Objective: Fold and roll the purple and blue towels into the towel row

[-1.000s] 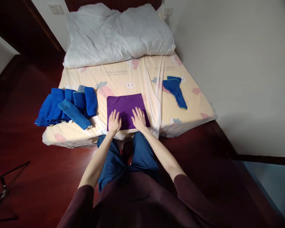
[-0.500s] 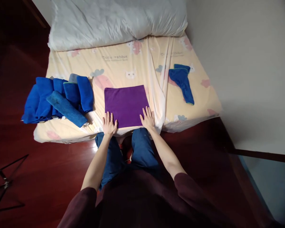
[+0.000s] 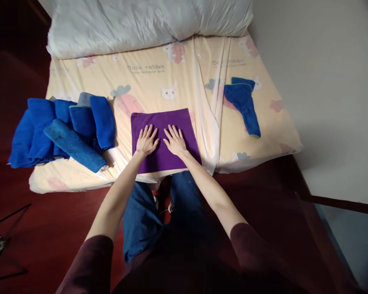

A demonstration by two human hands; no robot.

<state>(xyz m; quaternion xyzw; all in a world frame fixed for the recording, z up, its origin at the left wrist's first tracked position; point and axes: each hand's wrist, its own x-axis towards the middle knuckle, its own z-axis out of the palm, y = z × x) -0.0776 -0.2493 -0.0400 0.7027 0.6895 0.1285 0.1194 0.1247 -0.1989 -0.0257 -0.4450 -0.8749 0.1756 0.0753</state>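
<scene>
top of the white duvet (image 3: 147, 22) is cut off by the upper edge of the frame, so its full shape can't be told. small print on the bed sheet (image 3: 159, 81) is too blurry to read properly. dark stand legs (image 3: 3, 241) at lower left run out of frame, rest unseen. the person's torso and upper arms fill the bottom centre, sleeves dark maroon, knees in blue trousers just under the bed edge.

purple towel (image 3: 164, 139) lies flat, folded to a rectangle, at centre of the frame near the bed's front edge. left hand (image 3: 146, 141) and right hand (image 3: 174, 141) both rest palm down on it, side by side, fingers spread and pointing toward the top of the frame; both open and flat, gripping nothing. forearms bare, angled in from lower left and lower right.

pile of blue towels (image 3: 64, 128) sits mid left, partly hanging past the bed's edge, well apart from the hands. single blue towel (image 3: 243, 104) lies crumpled mid right, nr the wall.
</scene>
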